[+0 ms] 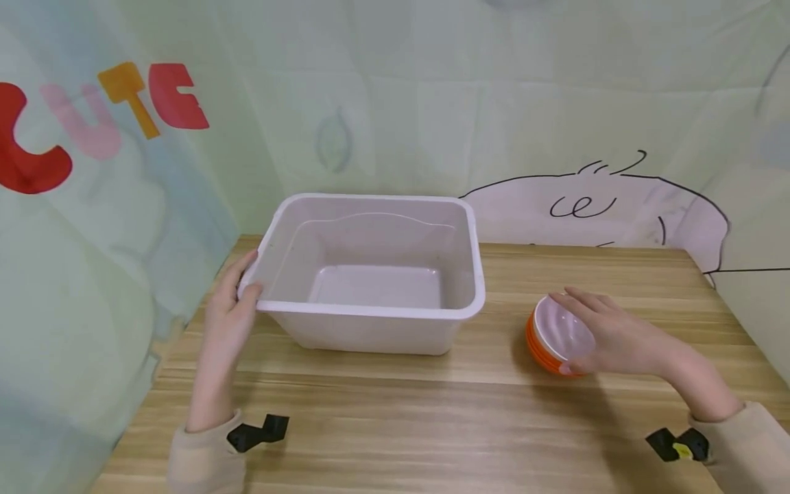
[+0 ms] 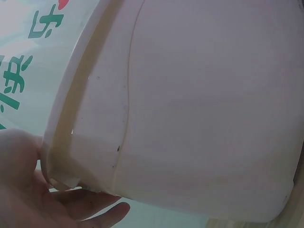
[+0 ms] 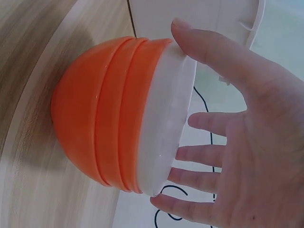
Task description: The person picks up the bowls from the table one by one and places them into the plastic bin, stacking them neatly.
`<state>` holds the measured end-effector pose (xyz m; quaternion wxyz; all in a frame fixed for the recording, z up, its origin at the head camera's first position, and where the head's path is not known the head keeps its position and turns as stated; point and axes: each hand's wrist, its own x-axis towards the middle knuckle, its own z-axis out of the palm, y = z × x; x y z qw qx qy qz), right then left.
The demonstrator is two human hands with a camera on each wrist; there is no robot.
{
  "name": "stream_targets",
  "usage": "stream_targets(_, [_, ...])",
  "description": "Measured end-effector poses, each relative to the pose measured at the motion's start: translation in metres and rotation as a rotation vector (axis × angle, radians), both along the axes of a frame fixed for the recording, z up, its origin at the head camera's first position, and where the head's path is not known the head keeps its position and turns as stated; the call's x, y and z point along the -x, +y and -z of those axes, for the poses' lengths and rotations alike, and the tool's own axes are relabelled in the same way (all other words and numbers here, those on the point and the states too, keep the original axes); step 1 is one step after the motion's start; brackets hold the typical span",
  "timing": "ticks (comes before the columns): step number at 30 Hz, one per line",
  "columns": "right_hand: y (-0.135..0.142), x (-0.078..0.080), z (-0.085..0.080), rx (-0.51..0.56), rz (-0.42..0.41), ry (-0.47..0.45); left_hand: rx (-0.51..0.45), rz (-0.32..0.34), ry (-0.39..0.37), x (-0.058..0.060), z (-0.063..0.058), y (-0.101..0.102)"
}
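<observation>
A whitish plastic basin [image 1: 376,329] stands upright on the wooden table. My left hand [image 1: 223,312] holds its left rim, the thumb on top and the fingers around the outer side, under the lip in the left wrist view. To the right of the basin stands a stack of bowls: a white bowl [image 3: 164,109] nested in several orange bowls [image 3: 102,114]. Over the stack's mouth spreads my right hand [image 1: 617,339], palm down. Its thumb lies right at the near rim, and its long fingers [image 3: 199,154] reach to the far rim, fairly straight.
The wooden table [image 1: 382,418] runs back to a pale printed cloth [image 1: 407,130], which hangs behind and on both sides. Behind the basin the cloth comes close to its far rim. A dark strap piece [image 1: 258,433] sits at the left sleeve, another [image 1: 677,444] at the right.
</observation>
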<state>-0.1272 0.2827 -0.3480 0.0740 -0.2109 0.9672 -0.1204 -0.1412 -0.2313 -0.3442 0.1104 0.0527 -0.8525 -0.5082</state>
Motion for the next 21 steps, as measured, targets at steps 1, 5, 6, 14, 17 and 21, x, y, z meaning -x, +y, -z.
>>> stream_targets(1, [0.0,0.001,0.001,-0.002,-0.003,-0.001,-0.007,-0.002,-0.008,0.0,0.0,0.0])
stream_targets(5, [-0.001,0.002,0.002,0.007,-0.008,0.0,-0.017,-0.008,-0.029,-0.001,0.0,0.0])
stream_targets(6, [-0.001,0.002,0.002,0.012,-0.009,0.004,-0.019,-0.011,-0.032,0.0,0.0,0.0])
stream_targets(14, [0.005,0.006,0.01,0.065,-0.027,0.061,-0.033,-0.012,-0.034,0.0,-0.001,0.0])
stream_targets(17, [0.008,0.005,0.013,0.077,-0.029,0.076,-0.034,-0.003,-0.036,0.0,-0.001,0.0])
stream_targets(21, [0.008,0.004,0.013,0.079,-0.017,0.082,-0.034,0.006,-0.032,0.0,-0.001,-0.001])
